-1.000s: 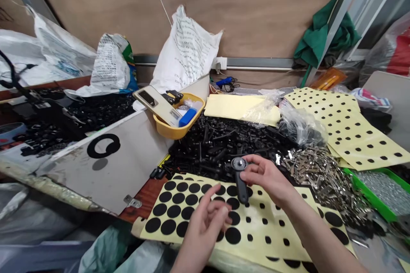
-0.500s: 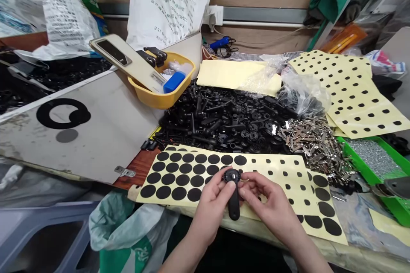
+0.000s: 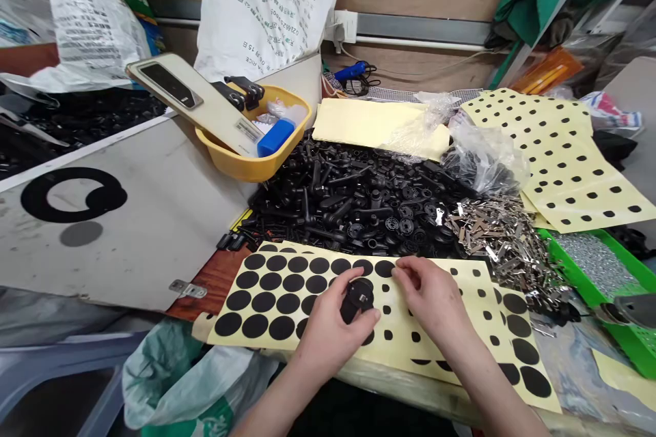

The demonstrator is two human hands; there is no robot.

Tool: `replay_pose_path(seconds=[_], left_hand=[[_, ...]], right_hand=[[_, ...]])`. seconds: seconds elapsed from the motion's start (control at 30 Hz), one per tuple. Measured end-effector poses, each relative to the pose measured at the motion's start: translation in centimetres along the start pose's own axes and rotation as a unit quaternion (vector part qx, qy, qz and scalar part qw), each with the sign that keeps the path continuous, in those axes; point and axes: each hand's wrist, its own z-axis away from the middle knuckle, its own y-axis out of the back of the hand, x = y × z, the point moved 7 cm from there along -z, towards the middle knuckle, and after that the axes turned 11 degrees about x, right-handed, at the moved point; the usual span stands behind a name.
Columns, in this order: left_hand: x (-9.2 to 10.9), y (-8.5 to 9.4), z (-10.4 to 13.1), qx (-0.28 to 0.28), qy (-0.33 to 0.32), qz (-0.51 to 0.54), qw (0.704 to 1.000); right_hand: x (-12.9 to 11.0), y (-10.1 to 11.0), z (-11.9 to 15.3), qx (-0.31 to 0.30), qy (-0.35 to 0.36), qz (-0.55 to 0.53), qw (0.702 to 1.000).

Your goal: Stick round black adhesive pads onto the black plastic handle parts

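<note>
Holding black part (image 3: 360,295): left hand (image 3: 331,328) | right hand (image 3: 432,293): apart, near sheet's (image 3: 400,349) edge

From my end I see the held part (image 3: 359,295) is black, the sheet (image 3: 400,324) pale yellow with rows of black discs (image 3: 248,279), the metal pieces (image 3: 495,232) silvery, the basin (image 3: 240,167) yellow, the tray (image 3: 628,345) green.

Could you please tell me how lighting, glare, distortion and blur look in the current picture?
In the head view, light is fairly even; the metal pieces and clear plastic bag catch bright glints; the pile of black parts loses some detail; things near the edges look stretched; the left hand shows no strong blur.
</note>
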Motion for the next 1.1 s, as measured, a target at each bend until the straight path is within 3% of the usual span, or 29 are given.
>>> replay_pose_path(seconds=[0.13,0.27,0.47,0.67,0.9,1.1], left_hand=[[1.0,-1.1,-1.0,-0.084,-0.108,-0.236,0.962],[1.7,-1.8,-1.7,-0.141,-0.189,-0.340,0.911],[2.3,-2.6,-2.4,-0.174,-0.230,-0.364,0.886],[2.0,-2.9,-2.7,-0.161,-0.217,-0.373,0.888],[1.8,-3.0,-2.4,-0.164,-0.215,-0.376,0.886],[1.6,-2.7,-2.7,-0.164,-0.206,-0.367,0.892]], right_hand=[[-0.6,-1.2,-0.1,0.002,-0.012,0.055,0.998],[-0.1,-1.7,0.0,-0.006,-0.041,0.052,0.998],[1.9,-2.1,-0.2,-0.018,-0.105,-0.016,0.994],[2.8,-3.0,0.2,-0.015,-0.133,-0.084,0.987],[2.0,-2.5,0.7,0.008,-0.114,-0.148,0.982],[1.8,-2.5,0.8,-0.015,-0.098,-0.209,0.973]])
